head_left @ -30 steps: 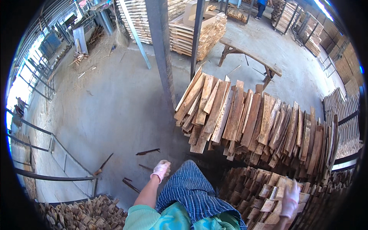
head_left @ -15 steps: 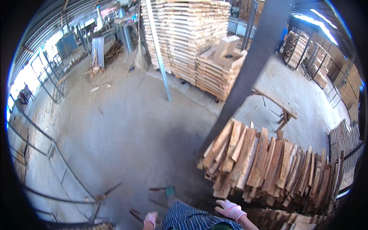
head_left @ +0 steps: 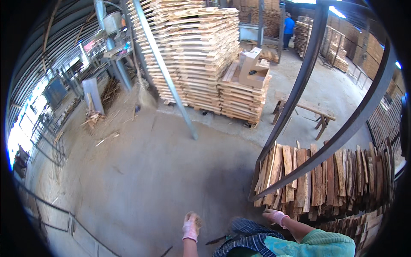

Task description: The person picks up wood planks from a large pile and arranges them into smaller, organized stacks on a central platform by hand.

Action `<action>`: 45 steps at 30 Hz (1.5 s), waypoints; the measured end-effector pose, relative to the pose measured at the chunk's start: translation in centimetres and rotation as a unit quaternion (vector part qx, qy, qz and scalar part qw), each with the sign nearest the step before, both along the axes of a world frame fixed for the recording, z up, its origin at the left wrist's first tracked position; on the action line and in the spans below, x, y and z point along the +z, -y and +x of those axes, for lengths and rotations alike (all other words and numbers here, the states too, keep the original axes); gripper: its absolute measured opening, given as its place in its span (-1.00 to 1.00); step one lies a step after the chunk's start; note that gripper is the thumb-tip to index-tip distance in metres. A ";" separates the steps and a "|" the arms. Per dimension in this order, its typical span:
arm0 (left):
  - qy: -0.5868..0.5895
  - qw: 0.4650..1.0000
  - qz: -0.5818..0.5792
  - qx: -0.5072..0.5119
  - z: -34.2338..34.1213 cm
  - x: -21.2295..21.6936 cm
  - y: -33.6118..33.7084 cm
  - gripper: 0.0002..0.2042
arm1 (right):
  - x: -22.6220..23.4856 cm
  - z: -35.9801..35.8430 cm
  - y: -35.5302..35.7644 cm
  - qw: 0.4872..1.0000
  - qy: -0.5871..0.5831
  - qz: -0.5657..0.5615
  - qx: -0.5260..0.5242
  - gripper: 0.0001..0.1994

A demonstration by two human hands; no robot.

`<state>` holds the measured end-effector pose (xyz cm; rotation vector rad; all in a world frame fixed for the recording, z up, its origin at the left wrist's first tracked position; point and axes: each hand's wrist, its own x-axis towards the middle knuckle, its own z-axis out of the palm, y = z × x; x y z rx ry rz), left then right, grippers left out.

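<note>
My left hand, in a pink glove with soiled brown fingers, is held out over the concrete floor. Its fingertips are smeared, so their pose is unclear, and nothing I can name shows in it. On the other side, my right hand, also gloved in pink, reaches forward with its fingers loosely extended. It is beside the lower left end of a row of rough wooden boards; whether it touches them I cannot tell. A dark metal frame rises in front of the boards.
A tall stack of pale slats stands ahead, with an open cardboard box on a lower stack. A slanted metal post meets the floor. A wooden bench is beyond the frame. Metal rails lie left; a person in blue stands far off.
The view has turned and shifted. Both gloved hands have risen further into the picture, the left one reaching forward. The dark frame now crosses in front of the boards.
</note>
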<state>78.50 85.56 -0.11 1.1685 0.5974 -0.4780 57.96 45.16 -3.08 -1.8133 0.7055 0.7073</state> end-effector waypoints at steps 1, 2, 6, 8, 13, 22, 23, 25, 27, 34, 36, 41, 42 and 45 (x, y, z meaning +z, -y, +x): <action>0.026 0.998 -0.043 -0.031 2.1 1.3 2.2 -0.70 | 0.0 1.8 -0.7 1.000 -0.028 -0.005 0.007 -0.41; 0.030 0.995 -0.052 -0.080 4.2 1.0 3.2 -0.75 | 0.6 4.8 -2.4 0.998 -0.054 -0.005 0.017 -0.41; 0.008 0.972 -0.159 -0.172 12.1 -0.2 4.6 -0.78 | 2.1 13.8 -4.5 0.994 -0.102 0.001 0.051 -0.41; 0.000 0.968 -0.176 -0.181 15.8 -1.1 4.8 -0.80 | -4.2 12.9 -1.5 0.990 -0.074 -0.021 0.122 -0.48; 0.004 0.964 0.186 -0.191 26.2 -10.8 -5.3 -0.67 | -6.7 22.7 1.3 0.982 -0.104 0.007 0.159 -0.72; -0.061 0.962 0.183 -0.195 44.5 -10.0 -15.5 -0.64 | 2.5 47.8 -7.6 0.990 -0.050 0.010 -0.134 -0.49; -0.064 0.956 0.209 -0.195 48.1 -9.4 -15.2 -0.71 | 1.8 49.9 -9.2 0.989 -0.022 0.021 -0.144 -0.46; -0.023 0.927 0.228 -0.296 56.0 -2.4 -8.2 -0.86 | 0.6 51.4 -10.2 0.982 -0.059 0.016 -0.179 -0.45; 0.024 0.951 0.166 -0.258 64.2 -2.8 -7.7 -0.85 | -0.4 55.5 -12.7 0.996 -0.012 0.057 -0.074 -0.46; 0.248 0.906 0.016 -0.342 91.1 5.6 8.4 -0.85 | -5.7 59.4 -11.4 0.915 0.176 -0.271 0.242 -0.53; 0.244 0.922 0.012 -0.301 94.8 10.7 10.8 -0.85 | 3.3 64.4 -12.8 0.956 -0.135 0.050 -0.256 -0.51; 0.436 0.856 0.011 -0.278 119.9 10.2 15.2 -0.67 | 0.2 64.5 -7.5 0.935 -0.095 -0.169 -0.296 -0.46; 0.498 0.844 0.028 -0.196 128.7 13.4 10.6 -0.55 | 1.3 68.6 -7.4 0.922 -0.037 -0.106 -0.371 -0.44; 0.370 0.898 0.108 -0.214 128.9 19.7 14.2 -0.32 | 7.7 68.5 -10.7 0.839 -0.042 -0.057 -0.539 -0.43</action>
